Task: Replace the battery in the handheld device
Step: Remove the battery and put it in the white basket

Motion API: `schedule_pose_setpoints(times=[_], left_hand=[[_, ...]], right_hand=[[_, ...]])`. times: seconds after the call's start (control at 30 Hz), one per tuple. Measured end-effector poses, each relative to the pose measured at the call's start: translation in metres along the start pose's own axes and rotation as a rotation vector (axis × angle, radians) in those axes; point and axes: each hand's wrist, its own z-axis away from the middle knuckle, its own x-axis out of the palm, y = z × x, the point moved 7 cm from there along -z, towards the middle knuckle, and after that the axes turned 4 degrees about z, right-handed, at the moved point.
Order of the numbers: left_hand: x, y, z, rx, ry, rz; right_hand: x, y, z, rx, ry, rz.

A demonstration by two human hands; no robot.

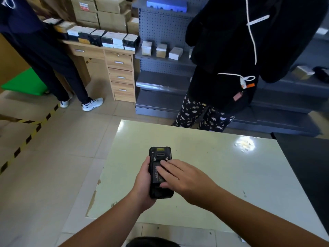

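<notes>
So the handheld device (pixel 161 172) sits back-up over the near left part of the bench (pixel 222 175), left hand (pixel 142 184) gripping its left edge, right hand (pixel 185 179) lying on the battery (pixel 156 172) in its back. Shelving (pixel 163 68) stands behind the bench, a drawer unit (pixel 121 75) left of that.

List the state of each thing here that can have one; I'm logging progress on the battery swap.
Device: back up, cover off, held above the table.
Battery: lying in the device's bay, label up.
Left hand: gripping the device's side.
Right hand: fingers flat on the battery.
Drawers: all closed.
</notes>
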Motion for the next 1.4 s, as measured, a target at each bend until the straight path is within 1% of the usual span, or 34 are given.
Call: schedule_pose_setpoints(times=[0.07, 0.17, 0.2, 0.27, 0.33, 0.4, 0.47, 0.53, 0.6, 0.7, 0.77, 0.83, 0.9, 0.97, 1.03, 1.13, 1.27, 1.33, 1.4], left_hand=[[0.000, -0.001, -0.001, 0.014, -0.018, 0.015], [0.000, -0.003, 0.000, 0.035, -0.038, 0.008], [0.000, -0.004, 0.000, 0.043, -0.042, -0.004], [0.000, -0.004, 0.000, 0.052, -0.046, -0.037], [-0.004, -0.003, -0.003, 0.069, -0.032, -0.074], [-0.009, 0.000, -0.006, 0.088, -0.007, -0.102], [-0.012, 0.002, -0.009, 0.098, 0.010, -0.138], [-0.011, 0.001, -0.012, 0.102, -0.009, -0.170], [-0.008, -0.002, -0.016, 0.093, -0.031, -0.179], [-0.008, -0.006, -0.021, 0.076, -0.008, -0.141], [-0.012, -0.008, -0.028, 0.068, 0.031, -0.146], [-0.019, -0.003, -0.035, 0.102, 0.112, -0.208], [-0.036, 0.006, -0.051, 0.176, 0.235, -0.373], [-0.054, 0.012, -0.071, 0.249, 0.322, -0.544], [-0.069, 0.012, -0.094, 0.287, 0.385, -0.581], [-0.086, 0.009, -0.122, 0.301, 0.472, -0.628], [-0.093, 0.000, -0.143, 0.334, 0.502, -0.724], [-0.094, -0.005, -0.149, 0.389, 0.483, -0.793], [-0.096, -0.012, -0.152, 0.419, 0.454, -0.915]], right_hand=[[-0.005, 0.006, -0.002, 0.007, 0.060, -0.026], [-0.005, 0.012, -0.003, 0.033, 0.019, -0.096], [-0.007, 0.013, -0.003, 0.070, -0.011, -0.147], [-0.009, 0.016, -0.006, 0.216, -0.090, -0.323], [-0.004, 0.022, -0.003, 0.441, -0.174, -0.575], [-0.001, 0.026, -0.002, 0.655, -0.164, -0.757], [0.003, 0.026, -0.002, 0.840, -0.168, -0.853], [0.004, 0.020, -0.007, 0.921, -0.214, -0.792], [0.004, 0.015, -0.013, 0.944, -0.262, -0.679], [0.009, 0.010, -0.015, 0.972, -0.342, -0.679], [0.009, 0.003, -0.014, 0.929, -0.401, -0.647], [0.005, -0.001, -0.008, 0.895, -0.406, -0.590], [0.000, 0.001, 0.001, 0.872, -0.395, -0.506], [0.001, 0.007, 0.011, 0.881, -0.414, -0.455], [0.007, 0.015, 0.019, 0.914, -0.442, -0.468], [0.021, 0.025, 0.030, 0.936, -0.488, -0.468], [0.044, 0.035, 0.047, 0.977, -0.521, -0.473], [0.054, 0.036, 0.053, 1.000, -0.532, -0.499], [0.061, 0.038, 0.056, 1.016, -0.537, -0.509]])
